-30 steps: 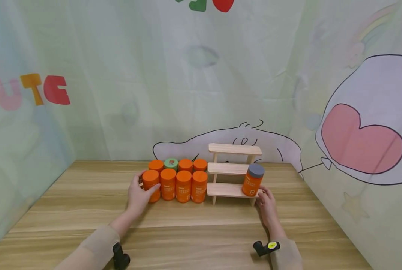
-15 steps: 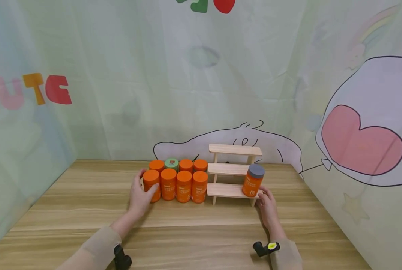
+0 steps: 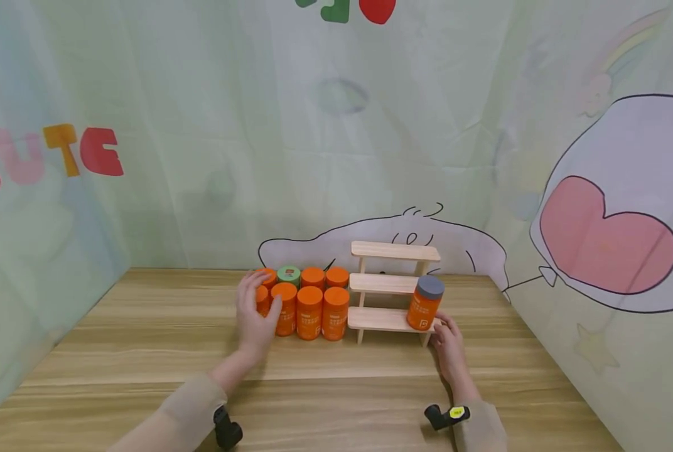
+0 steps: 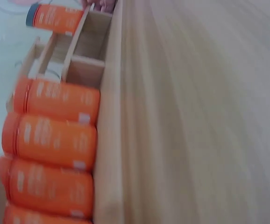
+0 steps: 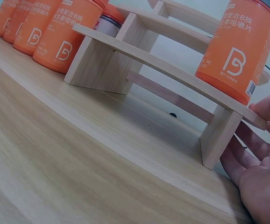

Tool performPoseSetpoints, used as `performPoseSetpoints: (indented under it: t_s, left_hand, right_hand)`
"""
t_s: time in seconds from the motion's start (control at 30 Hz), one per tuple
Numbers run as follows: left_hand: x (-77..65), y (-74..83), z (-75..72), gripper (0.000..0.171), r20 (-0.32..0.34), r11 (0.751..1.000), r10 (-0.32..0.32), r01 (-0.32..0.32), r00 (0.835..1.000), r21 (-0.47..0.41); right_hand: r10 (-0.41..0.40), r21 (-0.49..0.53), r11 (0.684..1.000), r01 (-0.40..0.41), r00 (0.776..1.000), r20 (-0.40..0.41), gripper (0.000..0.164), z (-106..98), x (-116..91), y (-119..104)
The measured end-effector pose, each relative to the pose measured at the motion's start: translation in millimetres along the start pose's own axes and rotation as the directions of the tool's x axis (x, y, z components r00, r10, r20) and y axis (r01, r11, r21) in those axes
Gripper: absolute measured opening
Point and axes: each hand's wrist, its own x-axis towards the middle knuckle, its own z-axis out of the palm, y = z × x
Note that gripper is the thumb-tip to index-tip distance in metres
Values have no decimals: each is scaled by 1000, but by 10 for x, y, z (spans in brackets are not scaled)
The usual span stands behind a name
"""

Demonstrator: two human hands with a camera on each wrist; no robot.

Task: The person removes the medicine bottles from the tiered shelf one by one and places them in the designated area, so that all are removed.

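Note:
Two rows of orange pill jars (image 3: 309,314) stand close together left of a small three-tier wooden shelf (image 3: 378,319). My left hand (image 3: 254,320) is at the left end of the rows, fingers spread, partly covering the leftmost front jar (image 3: 262,302); its thumb overlaps the neighbouring jar (image 3: 285,311) in the head view. Only a blurred bit of that hand shows in the left wrist view. My right hand (image 5: 263,172) holds the right end of the shelf's lowest board, thumb at its top edge and fingers below, beside the leg. An orange jar with a grey lid (image 5: 240,49) stands upright on that board.
One back-row jar has a green lid (image 3: 289,275). The rows reach right up to the shelf's left side. Everything stands on a wood-grain table (image 3: 325,402), with a printed cloth (image 3: 229,157) hanging behind and at the sides.
My left hand has let go of the leftmost front jar and moved right and slightly up, its fingers now over the row's left end. The right hand and shelf have stayed put.

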Motion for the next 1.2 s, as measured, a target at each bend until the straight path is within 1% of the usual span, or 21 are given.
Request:
performPoseSetpoints:
  t_s: [0.07, 0.13, 0.27, 0.43, 0.53, 0.6, 0.67, 0.73, 0.8, 0.9, 0.97, 1.03, 1.07, 1.2]
  left_hand:
    - [-11, 51, 113, 38, 2, 998, 60, -60, 998, -23]
    - [-28, 109, 228, 37, 13, 995, 94, -93, 995, -37]
    - [-90, 263, 473, 34, 51, 990, 119, -115, 992, -81]
    - [-190, 467, 794, 36, 87, 977, 156, -140, 984, -162]
    - [-230, 574, 961, 40, 130, 970, 150, -120, 980, -213]
    - [-250, 639, 1056, 42, 179, 965, 132, -85, 975, -249]
    - [-269, 695, 1139, 45, 239, 963, 104, -37, 966, -267]
    - [-287, 733, 1220, 48, 299, 960, 76, 11, 951, -280]
    - [-308, 756, 1301, 53, 362, 957, 46, 63, 931, -283]
    - [-336, 775, 1428, 59, 452, 945, -8, 154, 892, -288]
    - [-348, 782, 1516, 62, 506, 934, -46, 216, 862, -285]
    - [-350, 776, 1610, 66, 544, 924, -76, 264, 836, -277]
    - [-348, 775, 1655, 67, 557, 918, -88, 284, 826, -276]
    - [-335, 785, 1808, 72, 592, 906, -110, 325, 798, -270]
  right_hand:
    - [3, 0, 1000, -3, 1000, -2, 28, -5, -2, -5]
    - [4, -8, 1000, -4, 1000, -1, 28, -7, -5, -8]
    - [6, -12, 1000, -6, 1000, 0, 28, -12, -10, -21]
    - [7, -14, 1000, -7, 1000, -3, 27, -20, -8, -20]
    - [7, -16, 1000, -7, 1000, -9, 27, -19, -13, -14]
    - [7, -13, 1000, -7, 1000, -11, 27, -17, -17, -10]
    - [5, -6, 1000, -5, 1000, -11, 27, -14, -15, -4]
    - [3, -7, 1000, -3, 1000, -13, 26, -8, -10, 1]
    - [2, -11, 1000, -2, 1000, -18, 26, -3, 0, 3]
    - [6, -20, 1000, -6, 1000, -17, 26, -6, 11, 3]
    - [8, -24, 1000, -9, 1000, -13, 26, -16, 14, 2]
    - [10, -27, 1000, -11, 1000, -9, 26, -24, 14, 2]
    - [11, -22, 1000, -11, 1000, -8, 26, -26, 13, 3]
    - [7, -7, 1000, -7, 1000, -13, 24, -25, 17, 16]
